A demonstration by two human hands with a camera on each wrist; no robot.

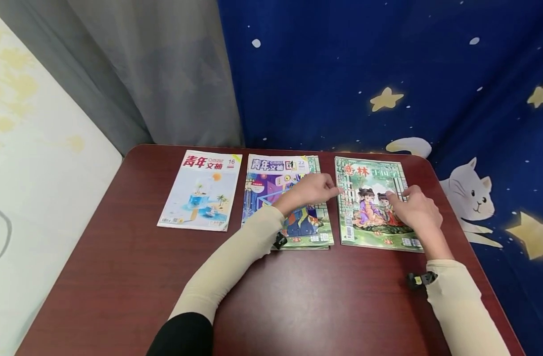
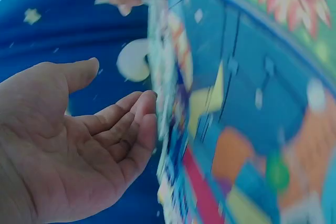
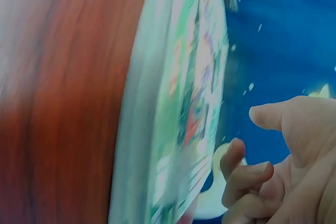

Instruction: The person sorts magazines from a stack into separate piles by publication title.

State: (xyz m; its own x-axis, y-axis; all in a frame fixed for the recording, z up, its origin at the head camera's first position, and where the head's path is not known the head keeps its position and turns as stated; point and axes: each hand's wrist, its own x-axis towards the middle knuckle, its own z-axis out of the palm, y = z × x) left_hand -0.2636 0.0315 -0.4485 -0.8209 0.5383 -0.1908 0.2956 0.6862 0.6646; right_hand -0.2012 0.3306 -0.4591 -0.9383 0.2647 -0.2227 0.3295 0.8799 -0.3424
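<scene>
A green magazine [image 1: 369, 217] with two illustrated figures on its cover lies at the right, apparently on top of others. My right hand [image 1: 417, 213] is over its right side; in the right wrist view that hand [image 3: 283, 166] has a spread thumb and loosely bent fingers, with nothing between them. Above the gap beside the middle stack is my left hand [image 1: 312, 189], fingertips near the green magazine's left edge. The left wrist view shows this hand [image 2: 89, 145] with its palm turned up, thumb apart and fingers relaxed. Contact with any magazine is hard to tell.
A purple magazine [image 1: 267, 179] lies on another green one [image 1: 322, 225] in the middle, partly hidden by my left arm. At the left lies a white magazine [image 1: 200, 202]. The dark red table [image 1: 133, 277] meets a blue curtain [image 1: 316, 74] at its back edge.
</scene>
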